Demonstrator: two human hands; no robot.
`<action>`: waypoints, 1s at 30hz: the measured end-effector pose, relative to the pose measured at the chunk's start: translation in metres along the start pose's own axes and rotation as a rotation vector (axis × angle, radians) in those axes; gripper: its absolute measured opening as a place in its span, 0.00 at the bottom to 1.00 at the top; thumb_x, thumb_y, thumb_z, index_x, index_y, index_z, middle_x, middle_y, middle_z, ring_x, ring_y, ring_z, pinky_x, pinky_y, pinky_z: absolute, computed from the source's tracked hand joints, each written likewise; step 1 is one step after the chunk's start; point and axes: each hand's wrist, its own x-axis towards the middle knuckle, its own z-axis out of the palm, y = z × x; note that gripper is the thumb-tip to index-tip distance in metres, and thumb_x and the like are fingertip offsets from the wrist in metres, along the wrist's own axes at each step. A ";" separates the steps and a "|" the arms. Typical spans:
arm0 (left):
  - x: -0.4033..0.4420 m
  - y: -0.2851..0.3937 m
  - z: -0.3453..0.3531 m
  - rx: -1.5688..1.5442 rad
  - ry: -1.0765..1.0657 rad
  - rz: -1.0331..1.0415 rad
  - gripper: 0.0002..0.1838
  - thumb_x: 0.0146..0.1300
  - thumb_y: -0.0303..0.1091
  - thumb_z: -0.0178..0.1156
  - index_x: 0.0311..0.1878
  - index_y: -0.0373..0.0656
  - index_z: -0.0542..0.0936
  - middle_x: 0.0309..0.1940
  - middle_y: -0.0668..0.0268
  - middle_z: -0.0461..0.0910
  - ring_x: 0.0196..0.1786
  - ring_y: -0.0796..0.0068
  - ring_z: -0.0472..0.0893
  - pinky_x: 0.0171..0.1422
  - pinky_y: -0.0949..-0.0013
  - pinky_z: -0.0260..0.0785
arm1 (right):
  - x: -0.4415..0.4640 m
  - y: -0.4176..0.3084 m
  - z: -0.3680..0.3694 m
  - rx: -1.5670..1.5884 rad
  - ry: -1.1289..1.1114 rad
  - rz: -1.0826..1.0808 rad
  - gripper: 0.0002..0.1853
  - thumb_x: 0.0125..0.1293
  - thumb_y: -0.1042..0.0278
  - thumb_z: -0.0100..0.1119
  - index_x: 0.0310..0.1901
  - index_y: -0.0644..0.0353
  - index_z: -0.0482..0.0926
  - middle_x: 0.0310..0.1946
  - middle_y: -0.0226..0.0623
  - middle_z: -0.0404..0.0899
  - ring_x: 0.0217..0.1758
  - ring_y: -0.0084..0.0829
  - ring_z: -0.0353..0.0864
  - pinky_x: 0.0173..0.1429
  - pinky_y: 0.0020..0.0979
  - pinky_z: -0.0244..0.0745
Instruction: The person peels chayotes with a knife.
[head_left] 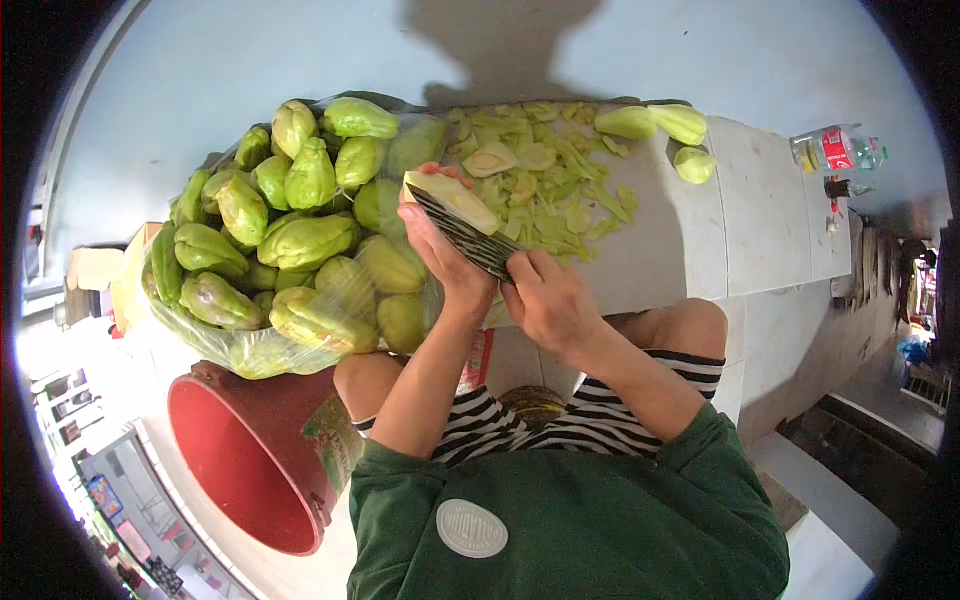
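My left hand (445, 255) is wrapped round a pale, cut chayote (455, 200), its fingertips showing at the far side. Across the near side of the chayote lies a dark knife blade (465, 236) with light streaks on it. The knife's handle end is in my right hand (550, 300), whose fingers are closed round it. Green peelings (560, 200) are spread on the tiled surface just beyond my hands, with a pale cut piece (490, 159) among them.
A large clear plastic bag of whole green chayotes (310, 240) stands at the left. Several peeled chayotes (694, 165) lie at the back right, and a plastic bottle (838, 149) farther right. Below the bag is a red bucket (235, 460).
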 end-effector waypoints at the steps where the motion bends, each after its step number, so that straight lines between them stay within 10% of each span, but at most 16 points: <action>1: 0.000 -0.002 0.001 0.010 -0.003 0.064 0.33 0.74 0.63 0.33 0.58 0.39 0.68 0.46 0.58 0.74 0.46 0.64 0.75 0.55 0.62 0.68 | 0.000 0.000 0.001 0.004 -0.002 0.013 0.12 0.52 0.76 0.63 0.38 0.63 0.71 0.30 0.42 0.71 0.31 0.44 0.76 0.30 0.39 0.74; 30: 0.016 0.010 0.000 0.268 -0.214 0.047 0.34 0.74 0.58 0.33 0.55 0.31 0.70 0.39 0.52 0.80 0.36 0.64 0.81 0.43 0.65 0.74 | 0.018 0.018 -0.032 0.391 0.005 0.247 0.06 0.64 0.71 0.58 0.34 0.64 0.73 0.18 0.45 0.74 0.19 0.47 0.75 0.24 0.40 0.67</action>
